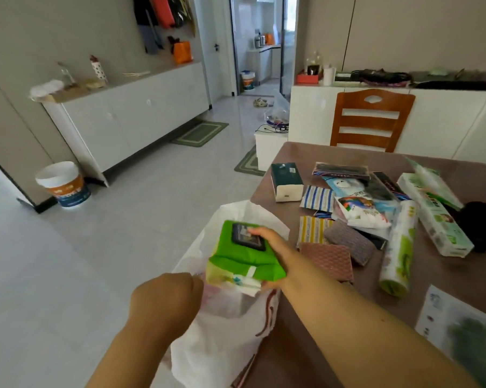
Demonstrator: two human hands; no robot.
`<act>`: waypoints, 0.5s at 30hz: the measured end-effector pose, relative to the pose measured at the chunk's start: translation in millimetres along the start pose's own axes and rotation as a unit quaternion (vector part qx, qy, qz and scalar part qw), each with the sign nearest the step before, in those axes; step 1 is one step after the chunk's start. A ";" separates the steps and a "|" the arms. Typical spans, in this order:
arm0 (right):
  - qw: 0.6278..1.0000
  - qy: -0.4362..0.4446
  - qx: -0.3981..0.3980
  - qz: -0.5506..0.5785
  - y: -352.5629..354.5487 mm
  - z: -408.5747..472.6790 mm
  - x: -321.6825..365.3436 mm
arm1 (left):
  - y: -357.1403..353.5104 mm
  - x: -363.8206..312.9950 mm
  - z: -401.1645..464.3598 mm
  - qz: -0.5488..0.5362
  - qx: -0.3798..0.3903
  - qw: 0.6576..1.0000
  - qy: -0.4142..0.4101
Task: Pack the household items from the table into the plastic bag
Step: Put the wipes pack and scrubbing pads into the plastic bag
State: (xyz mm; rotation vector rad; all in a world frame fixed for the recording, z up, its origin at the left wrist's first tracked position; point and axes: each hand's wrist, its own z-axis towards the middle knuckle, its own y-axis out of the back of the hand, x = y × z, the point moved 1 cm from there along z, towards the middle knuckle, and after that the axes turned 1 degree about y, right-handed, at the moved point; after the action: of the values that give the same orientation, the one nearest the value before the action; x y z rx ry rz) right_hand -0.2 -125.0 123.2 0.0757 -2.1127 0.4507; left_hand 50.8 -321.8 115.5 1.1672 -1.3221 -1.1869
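Head view, right hand: I have it clamped over the green wipes pack, palm on top, so the pack can go straight down into the plastic bag.
Head view, left hand: clenched on the bag's near rim, I judge to keep the mouth open at the table edge.
Head view, pack position: over the bag mouth, not yet sunk in.
Head view, surface: brown tabletop with a tissue box, cloths and a roll waiting, well apart from the bag.
Head view, room: pale tiled floor, white cabinets, a wooden chair.
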 end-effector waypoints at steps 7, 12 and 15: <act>0.979 -0.082 -0.180 -0.042 7.8 88.2 -47.4 | -13.7 1.1 -4.6 -0.108 0.024 0.992 -0.067; 0.922 0.080 -0.295 -0.240 48.2 61.8 -32.6 | -7.6 -3.4 3.7 -0.119 -0.011 0.986 -0.120; 0.806 0.045 -0.326 -0.492 101.6 34.4 -31.4 | 5.1 -14.0 10.7 -0.165 -0.059 0.970 -0.168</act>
State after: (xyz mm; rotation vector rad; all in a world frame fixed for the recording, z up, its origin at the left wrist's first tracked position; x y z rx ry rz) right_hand -33.3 -46.2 51.3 0.6909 -1.7247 -0.8703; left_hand 40.9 -306.9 119.2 1.1639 -1.3112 -1.7430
